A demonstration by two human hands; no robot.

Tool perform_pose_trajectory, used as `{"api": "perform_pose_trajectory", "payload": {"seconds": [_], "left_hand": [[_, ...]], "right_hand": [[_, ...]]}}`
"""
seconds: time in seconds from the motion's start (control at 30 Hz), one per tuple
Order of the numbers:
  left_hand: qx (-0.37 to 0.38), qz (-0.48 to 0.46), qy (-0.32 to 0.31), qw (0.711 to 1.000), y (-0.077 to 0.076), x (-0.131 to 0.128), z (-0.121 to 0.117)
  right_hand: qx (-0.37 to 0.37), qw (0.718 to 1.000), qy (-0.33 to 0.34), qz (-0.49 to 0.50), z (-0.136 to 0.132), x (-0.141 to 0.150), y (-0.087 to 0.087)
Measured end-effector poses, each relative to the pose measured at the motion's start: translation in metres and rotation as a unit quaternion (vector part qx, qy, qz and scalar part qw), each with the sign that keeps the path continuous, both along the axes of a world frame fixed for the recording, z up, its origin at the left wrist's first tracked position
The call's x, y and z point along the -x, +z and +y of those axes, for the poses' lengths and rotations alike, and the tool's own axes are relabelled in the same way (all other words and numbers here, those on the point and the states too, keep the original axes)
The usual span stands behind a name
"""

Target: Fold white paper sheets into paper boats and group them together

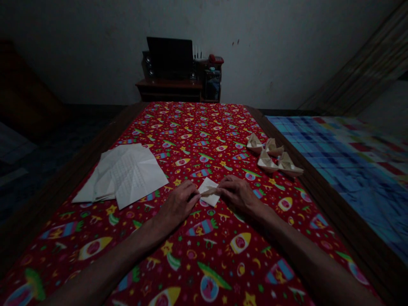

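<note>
to the right of the paper stack (pixel 135 174), a small folded paper (pixel 207 184) lies between the left hand (pixel 180 199) and right hand (pixel 239 192), its brownish flap (pixel 209 192) stretching crosswise; fingers of each pinch one end, both equally near, the left hand on the paper stack's side.

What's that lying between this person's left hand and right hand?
In the head view, a small piece of folded white paper lies there, over the red patterned tablecloth; the left hand and right hand hold opposite sides.
</note>
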State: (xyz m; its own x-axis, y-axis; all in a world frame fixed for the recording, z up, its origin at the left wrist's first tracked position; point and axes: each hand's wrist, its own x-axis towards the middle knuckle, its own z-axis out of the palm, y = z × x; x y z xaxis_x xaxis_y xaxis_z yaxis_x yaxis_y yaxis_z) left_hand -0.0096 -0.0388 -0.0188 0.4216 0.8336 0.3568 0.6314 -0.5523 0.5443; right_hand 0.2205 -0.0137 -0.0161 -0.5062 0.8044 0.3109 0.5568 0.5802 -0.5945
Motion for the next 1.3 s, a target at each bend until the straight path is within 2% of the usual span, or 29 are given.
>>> {"api": "perform_pose_trajectory", "payload": {"seconds": [0.13, 0.27, 0.53, 0.7, 1.0, 1.17, 1.3], "left_hand": [[0.014, 0.044, 0.059, 0.997, 0.003, -0.003, 0.000], [-0.011, 0.100, 0.095, 0.990, 0.004, -0.008, 0.000], [0.003, 0.066, 0.041, 0.997, 0.002, 0.001, 0.000], [0.017, 0.056, 0.029, 0.998, 0.005, 0.002, 0.000], [0.009, 0.092, 0.099, 0.991, 0.002, -0.003, 0.006], [-0.052, 0.119, 0.102, 0.986, 0.000, -0.007, 0.003], [-0.058, 0.122, 0.094, 0.986, 0.006, -0.009, 0.000]], "right_hand": [[-0.010, 0.998, -0.056, -0.040, -0.001, 0.008, 0.000], [-0.049, 0.990, -0.090, -0.097, -0.004, 0.014, 0.000], [-0.049, 0.990, -0.085, -0.105, -0.004, 0.015, 0.000], [-0.029, 0.994, -0.077, -0.069, -0.005, 0.013, -0.002], [-0.007, 0.994, -0.092, -0.056, -0.006, 0.013, 0.002], [-0.014, 0.992, -0.101, -0.071, -0.006, 0.014, 0.002], [-0.032, 0.990, -0.107, -0.081, -0.004, 0.014, -0.001]]}}
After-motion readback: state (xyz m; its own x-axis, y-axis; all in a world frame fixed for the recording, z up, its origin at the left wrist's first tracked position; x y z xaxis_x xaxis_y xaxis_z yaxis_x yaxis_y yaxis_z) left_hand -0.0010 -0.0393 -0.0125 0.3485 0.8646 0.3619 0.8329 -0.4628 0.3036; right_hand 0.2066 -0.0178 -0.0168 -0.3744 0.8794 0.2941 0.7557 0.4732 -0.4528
